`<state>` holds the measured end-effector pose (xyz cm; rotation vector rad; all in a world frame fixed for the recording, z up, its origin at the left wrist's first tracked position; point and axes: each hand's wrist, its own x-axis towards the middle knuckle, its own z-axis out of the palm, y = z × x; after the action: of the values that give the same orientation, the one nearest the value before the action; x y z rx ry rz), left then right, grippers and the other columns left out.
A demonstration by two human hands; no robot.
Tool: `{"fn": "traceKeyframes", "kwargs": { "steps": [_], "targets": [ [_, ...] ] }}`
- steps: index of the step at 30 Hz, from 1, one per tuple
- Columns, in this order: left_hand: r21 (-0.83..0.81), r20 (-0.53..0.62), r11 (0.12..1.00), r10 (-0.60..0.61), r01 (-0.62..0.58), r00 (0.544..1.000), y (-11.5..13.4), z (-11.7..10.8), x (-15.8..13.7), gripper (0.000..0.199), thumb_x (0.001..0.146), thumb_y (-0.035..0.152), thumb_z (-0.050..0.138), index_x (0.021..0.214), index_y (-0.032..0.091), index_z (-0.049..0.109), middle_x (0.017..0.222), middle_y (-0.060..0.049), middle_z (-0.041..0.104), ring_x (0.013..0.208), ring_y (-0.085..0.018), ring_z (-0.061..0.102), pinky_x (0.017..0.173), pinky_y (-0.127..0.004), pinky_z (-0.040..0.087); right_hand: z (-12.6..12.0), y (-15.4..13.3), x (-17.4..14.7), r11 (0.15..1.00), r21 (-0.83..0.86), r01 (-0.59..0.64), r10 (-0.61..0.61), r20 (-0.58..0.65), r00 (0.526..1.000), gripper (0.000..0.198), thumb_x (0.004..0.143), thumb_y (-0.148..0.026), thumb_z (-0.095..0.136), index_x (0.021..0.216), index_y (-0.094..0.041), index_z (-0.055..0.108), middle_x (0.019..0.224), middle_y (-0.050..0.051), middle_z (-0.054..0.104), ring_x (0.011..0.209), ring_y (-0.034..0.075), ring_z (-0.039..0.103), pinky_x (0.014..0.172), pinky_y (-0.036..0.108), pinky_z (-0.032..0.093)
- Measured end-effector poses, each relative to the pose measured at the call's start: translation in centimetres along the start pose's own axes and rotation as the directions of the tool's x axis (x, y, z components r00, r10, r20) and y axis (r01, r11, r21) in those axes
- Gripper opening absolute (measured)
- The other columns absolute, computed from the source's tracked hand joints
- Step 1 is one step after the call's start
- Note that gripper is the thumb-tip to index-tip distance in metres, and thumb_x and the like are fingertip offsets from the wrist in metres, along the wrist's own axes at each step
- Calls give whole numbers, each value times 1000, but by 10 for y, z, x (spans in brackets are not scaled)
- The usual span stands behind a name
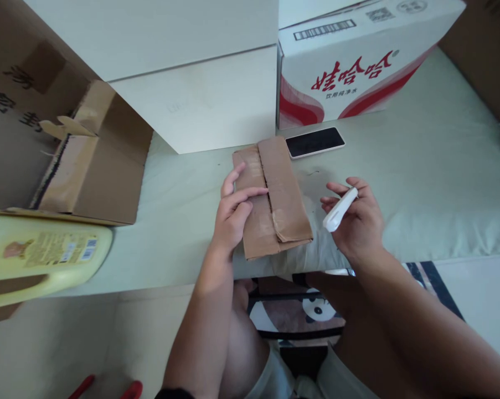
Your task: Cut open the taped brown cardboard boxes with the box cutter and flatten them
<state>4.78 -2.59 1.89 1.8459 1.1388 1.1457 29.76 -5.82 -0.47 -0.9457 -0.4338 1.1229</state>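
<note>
Cardboard box (290, 194) near cloth (179, 221) edge, left hand (231, 217) unclosed on seam (271, 213), right grip (360, 221) around white tool (340, 210), room rightward

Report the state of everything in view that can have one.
Flat cardboard box: flaps folded down; left hand over it.
White tool: held in right hand; no blade visible.
Phone: lying flat, screen dark.
Brown carton: tabs sticking out.
Yellow jug: cap out of view, can't tell.

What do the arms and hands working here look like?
They are a person's: the left hand and right hand are ungloved, and the left forearm and right forearm are bare. A black edge, perhaps a sleeve, shows below the left forearm. No cables show.
</note>
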Motion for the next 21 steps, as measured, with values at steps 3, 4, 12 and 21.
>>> {"fn": "traceKeyframes", "kwargs": {
  "steps": [3, 4, 12, 21],
  "targets": [
    [15, -27, 1000, -9, 10, 1000, 2, 5, -2, 36, 91, 20, 52, 108, 28, 83, 165, -1, 44, 158, -33, 37, 130, -56, 36, 3, -2, -2, 1000, -9, -2, 2, 23, 1000, 31, 67, -27, 78, 89, -28, 57, 77, -6, 76, 50, 10, 64, 52, 23, 51],
    [22, -41, 1000, -14, 15, 999, 3, 7, -3, 36, 91, 20, 52, 108, 29, 83, 165, -1, 45, 158, -32, 37, 130, -56, 36, 3, -3, -3, 1000, -17, -9, 10, 50, 999, 30, 70, -33, 81, 84, -27, 55, 68, -7, 71, 46, 9, 60, 49, 23, 48],
    [84, -101, 996, -15, 23, 995, 4, 14, -6, 36, 90, 21, 51, 105, 29, 83, 160, -1, 48, 155, -31, 40, 128, -55, 40, 6, -18, -20, 986, -49, -157, 164, 367, 916, 46, 86, -73, 64, 89, -28, 56, 42, -12, 40, 33, 9, 28, 47, 27, 36],
    [42, -89, 998, -34, 38, 995, 7, 14, -5, 35, 90, 21, 52, 105, 29, 83, 159, -1, 49, 155, -31, 39, 129, -52, 39, 13, -15, -20, 985, -35, -172, 174, 326, 929, 36, 75, -43, 78, 72, -24, 47, 59, -9, 36, 44, 6, 23, 40, 21, 21]
  ]
}}
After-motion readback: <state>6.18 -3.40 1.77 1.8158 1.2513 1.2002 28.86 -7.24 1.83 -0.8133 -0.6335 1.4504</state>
